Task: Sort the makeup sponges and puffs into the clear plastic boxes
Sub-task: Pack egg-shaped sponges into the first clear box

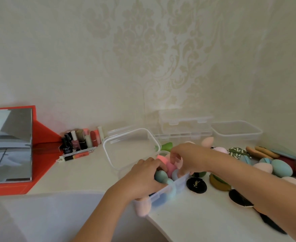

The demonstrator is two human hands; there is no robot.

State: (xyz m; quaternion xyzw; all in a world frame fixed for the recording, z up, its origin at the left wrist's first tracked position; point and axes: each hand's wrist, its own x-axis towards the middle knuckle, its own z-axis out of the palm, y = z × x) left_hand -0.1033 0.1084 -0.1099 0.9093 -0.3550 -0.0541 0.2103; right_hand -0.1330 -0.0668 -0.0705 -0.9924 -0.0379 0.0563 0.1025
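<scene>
Left hand (143, 177) grips a teal sponge (161, 176) in the part-filled box (178, 185); right hand (189, 157) dips in, grip unclear. Many puffs (196, 185) wait on the bench (196, 220).

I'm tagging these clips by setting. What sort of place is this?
Most likely a dressing table at home: a stand-up mirror in a red case, a cluster of lipsticks and small cosmetic bottles against patterned wallpaper, and makeup sponges and puffs spread over the white tabletop.

Lipsticks (84, 139) beside red-framed mirror (9, 145)
</scene>
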